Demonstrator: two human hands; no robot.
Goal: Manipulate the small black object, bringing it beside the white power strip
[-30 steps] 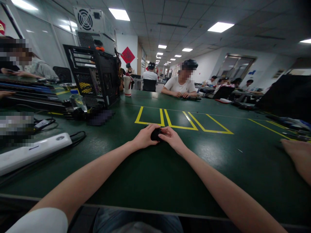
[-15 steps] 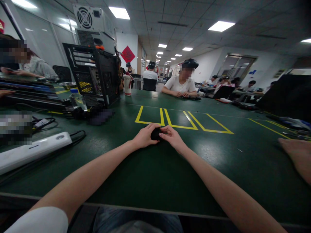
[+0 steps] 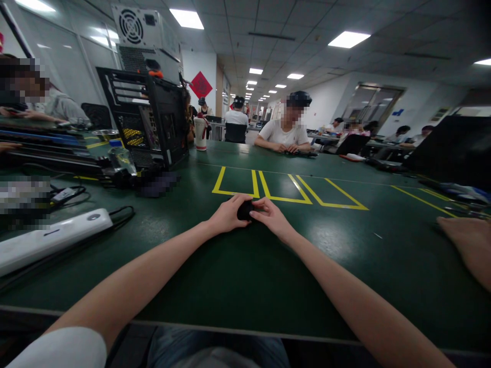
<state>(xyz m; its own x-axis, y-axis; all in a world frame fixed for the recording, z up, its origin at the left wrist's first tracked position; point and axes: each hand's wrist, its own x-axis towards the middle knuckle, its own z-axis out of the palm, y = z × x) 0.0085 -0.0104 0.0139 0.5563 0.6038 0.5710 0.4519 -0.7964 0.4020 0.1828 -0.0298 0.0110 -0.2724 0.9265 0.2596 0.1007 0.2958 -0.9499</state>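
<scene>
A small black rounded object (image 3: 244,210) is held low over the green table, just in front of the yellow tape marks; its exact kind is not clear. My left hand (image 3: 229,213) curves round its left side, with the thumb at the near edge and the fingers over the far edge. From the right, my right hand (image 3: 268,213) presses its fingertips and thumb against the same object. The fingers cover much of it, and whether its underside touches the table is hidden.
Yellow tape outlines (image 3: 286,201) lie ahead on the green table (image 3: 245,276). Left are a white power strip (image 3: 57,237), cables, an open black computer case (image 3: 148,117) and a paper cup (image 3: 200,134). Another person's hand (image 3: 466,245) rests at right. A person in white (image 3: 284,134) sits opposite.
</scene>
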